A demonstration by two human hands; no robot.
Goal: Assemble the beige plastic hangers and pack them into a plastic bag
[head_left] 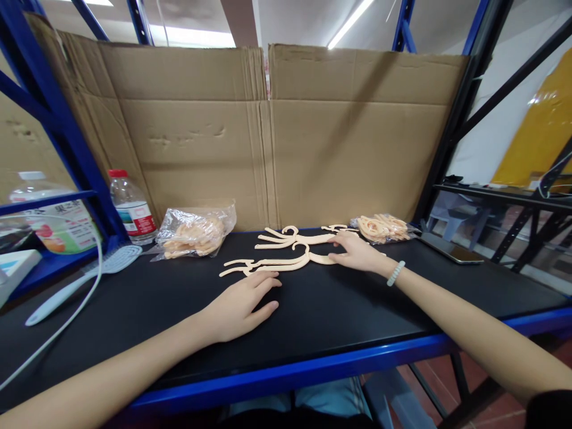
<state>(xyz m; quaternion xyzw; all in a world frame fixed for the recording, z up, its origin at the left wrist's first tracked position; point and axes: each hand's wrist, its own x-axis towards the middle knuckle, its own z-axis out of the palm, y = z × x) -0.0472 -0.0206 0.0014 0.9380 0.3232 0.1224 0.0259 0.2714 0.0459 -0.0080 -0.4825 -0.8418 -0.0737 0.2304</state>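
Several cream-coloured curved pieces with hooks, like hangers, lie flat on the black table. The front hooked piece stretches between both hands; the rear one lies just behind it. My left hand rests palm down at the front piece's left part, fingers apart and holding nothing. At the right ends of the pieces is my right hand, thumb and fingers curled over them; whether it grips one cannot be made out.
Clear bags of cream pieces lie at the left and right. A bottle, a hairbrush and a white cable are at left, a phone at right. Cardboard stands behind.
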